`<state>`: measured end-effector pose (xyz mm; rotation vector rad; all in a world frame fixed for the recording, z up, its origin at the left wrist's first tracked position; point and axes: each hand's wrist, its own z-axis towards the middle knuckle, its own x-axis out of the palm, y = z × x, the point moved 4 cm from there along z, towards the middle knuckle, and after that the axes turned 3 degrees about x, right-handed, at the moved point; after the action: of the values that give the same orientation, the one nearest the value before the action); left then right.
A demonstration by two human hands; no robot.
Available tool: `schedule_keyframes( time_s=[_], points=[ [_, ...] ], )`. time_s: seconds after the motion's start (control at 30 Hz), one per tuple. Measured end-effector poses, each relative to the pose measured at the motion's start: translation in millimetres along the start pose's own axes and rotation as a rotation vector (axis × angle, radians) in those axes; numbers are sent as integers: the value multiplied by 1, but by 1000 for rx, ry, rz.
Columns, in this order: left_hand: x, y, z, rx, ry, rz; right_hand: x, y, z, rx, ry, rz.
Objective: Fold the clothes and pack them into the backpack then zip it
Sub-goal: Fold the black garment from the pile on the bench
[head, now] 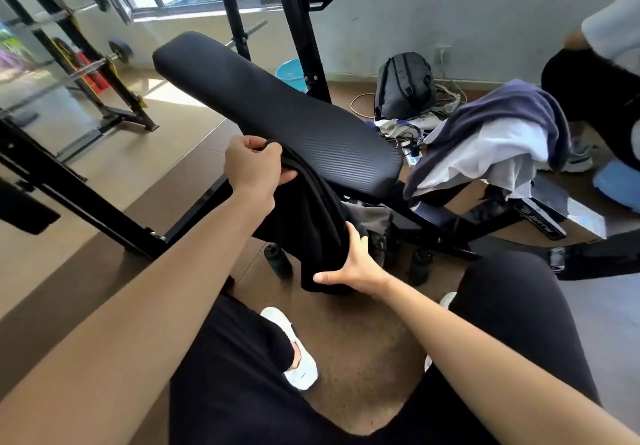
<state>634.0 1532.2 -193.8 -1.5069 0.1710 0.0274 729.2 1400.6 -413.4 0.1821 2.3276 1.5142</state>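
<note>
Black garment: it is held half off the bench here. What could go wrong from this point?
1. The black garment hangs off the side of the bench pad, held only by the left hand and right hand. Folded in mid-air, it may come out crooked.
2. Bottles stand on the floor just below, and swinging cloth could topple one.
3. The pile of clothes overhangs the bench end and might slide off if jostled.
</note>
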Motion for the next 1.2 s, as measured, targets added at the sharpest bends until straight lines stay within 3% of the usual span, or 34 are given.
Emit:
schedule_keyframes(
  time_s=[0.2,0.43,0.63,0.77,0.87,0.93,1.03,1.2],
  points=[
    [-10,-4,1,-24,-55,-101,24,19,-2,-77,-414,62],
    [-40,21,29,19,-123,40,-32,7,-13,-198,-526,-100],
    [-62,87,52,17,68,385,-98,1,-26,-203,-583,-348],
    [-66,127,50,157,300,867,-127,6,-34,-191,-611,-691],
    [-62,147,42,226,473,1047,-134,8,-33,-270,-552,-845],
    [-62,164,40,174,587,1068,-137,9,-33,-309,-427,-833],
    [-66,194,42,-51,648,857,-135,19,-47,-307,-211,-685],
    [-59,229,44,-324,446,347,-102,49,-85,-365,43,-638]
  ],
)
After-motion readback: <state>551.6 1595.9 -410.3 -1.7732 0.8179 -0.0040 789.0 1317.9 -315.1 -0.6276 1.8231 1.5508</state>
